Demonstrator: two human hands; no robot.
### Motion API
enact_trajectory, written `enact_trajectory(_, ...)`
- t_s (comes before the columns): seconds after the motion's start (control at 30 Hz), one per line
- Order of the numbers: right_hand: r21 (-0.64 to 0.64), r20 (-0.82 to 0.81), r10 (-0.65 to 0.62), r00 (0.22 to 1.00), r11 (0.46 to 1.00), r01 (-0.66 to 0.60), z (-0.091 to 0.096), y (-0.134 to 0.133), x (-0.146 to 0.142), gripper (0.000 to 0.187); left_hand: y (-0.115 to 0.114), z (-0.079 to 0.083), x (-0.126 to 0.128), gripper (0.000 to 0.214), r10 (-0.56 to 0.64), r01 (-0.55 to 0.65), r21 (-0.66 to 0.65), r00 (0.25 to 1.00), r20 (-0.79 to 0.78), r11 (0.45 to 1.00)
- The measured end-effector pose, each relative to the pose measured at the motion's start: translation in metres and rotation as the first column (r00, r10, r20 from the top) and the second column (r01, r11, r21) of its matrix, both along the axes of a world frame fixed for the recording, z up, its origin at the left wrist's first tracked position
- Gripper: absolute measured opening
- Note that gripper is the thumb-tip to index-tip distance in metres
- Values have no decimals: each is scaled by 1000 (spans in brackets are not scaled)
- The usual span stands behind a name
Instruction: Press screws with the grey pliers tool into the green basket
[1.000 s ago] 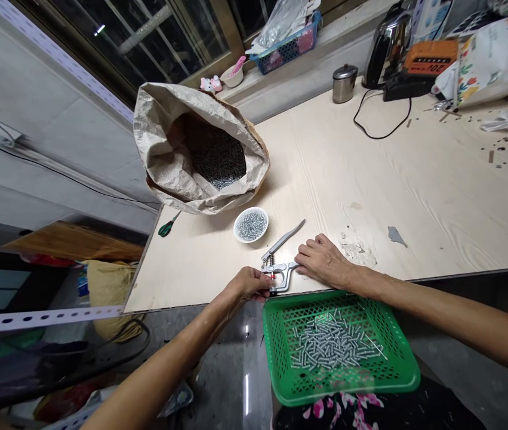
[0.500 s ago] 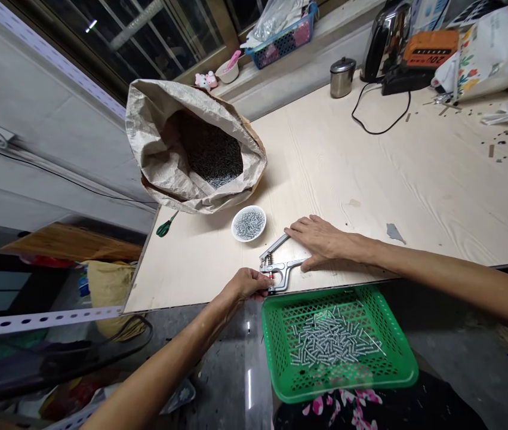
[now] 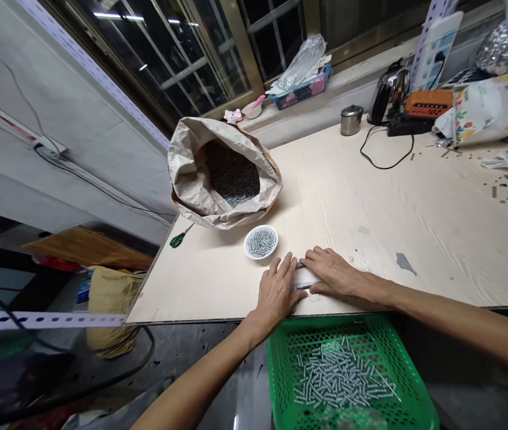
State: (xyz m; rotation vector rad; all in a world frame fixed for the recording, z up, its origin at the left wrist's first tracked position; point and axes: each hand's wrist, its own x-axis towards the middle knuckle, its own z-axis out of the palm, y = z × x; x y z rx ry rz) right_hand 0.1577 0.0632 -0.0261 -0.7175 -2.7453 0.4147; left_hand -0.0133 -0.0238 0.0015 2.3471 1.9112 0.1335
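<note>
Silver hand pliers (image 3: 306, 286) with two long handles lie at the front edge of the wooden table. My right hand (image 3: 332, 272) is closed round the handle ends, fingers on the upper handle and thumb at the lower one. My left hand (image 3: 276, 289) lies over the head of the pliers, its fingers pointing forward and its thumb at the lower side; it hides the jaws and whatever is in them. Just beyond my left fingers stands a white bowl (image 3: 261, 242) of small shiny metal pieces. Below the table edge, a green basket (image 3: 276, 364) holds many short silver rod-like pieces (image 3: 343, 376).
A large open paper-lined sack (image 3: 186, 179) with dark metal pieces inside stands at the back left. Green-handled scissors (image 3: 176, 240) lie near the left edge. A metal canister (image 3: 351, 120), kettle (image 3: 388, 95) and black cable (image 3: 383, 168) are at the back. A grey scrap (image 3: 405, 263) lies right.
My left hand has gone from pinching at the jaws to lying over the head of the pliers. The handles appear closer together. The camera view has shifted.
</note>
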Motion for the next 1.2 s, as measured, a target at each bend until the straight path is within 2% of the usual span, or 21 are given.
enact_trajectory(0.17,-42,-39,12,999,999,-13,8,-5,9,44,24,2,3,59,-173,161,-134,981,-84,978)
enact_trajectory(0.3,-30,4,-47,999,998,47,16,-7,18,36,30,7,2,44,-231,216,-177,970,-71,960)
enact_trajectory(0.47,53,81,-50,995,998,46,5,-3,7,9,29,3,5,16,-145,143,-165,989,1,976)
enact_trajectory(0.57,44,95,-47,994,998,43,-2,-1,0,11,28,-2,8,14,-106,107,-166,994,11,980)
enact_trajectory(0.67,27,100,-48,994,999,45,-1,0,4,9,25,-5,6,15,-87,90,-139,996,32,986)
enact_trajectory(0.7,27,74,-49,996,999,47,1,-1,8,14,23,-5,3,19,-81,87,-109,995,56,990)
enact_trajectory(0.77,27,-11,-34,999,999,34,5,-2,16,37,17,-2,-4,34,-59,62,-12,989,135,998)
enact_trajectory(0.83,9,-80,-7,997,1000,8,7,-5,24,51,7,2,-14,36,4,-27,98,974,225,995)
enact_trajectory(0.9,-21,-96,5,995,1000,-7,6,-9,28,46,-5,8,-23,23,138,-179,138,954,268,974)
enact_trajectory(0.97,-46,-93,1,996,999,-5,3,-13,26,37,-15,13,-32,24,302,-329,67,919,255,942)
enact_trajectory(1.07,-48,-110,4,994,999,-9,-6,-17,17,28,-24,14,-41,32,480,-455,-160,853,203,876)
enact_trajectory(1.13,-54,-129,5,992,998,-13,-12,-17,9,17,-26,12,-45,29,534,-477,-272,823,196,836)
enact_trajectory(1.2,-87,-167,11,986,996,-26,-18,-16,5,13,-28,8,-48,21,540,-472,-293,810,227,831)
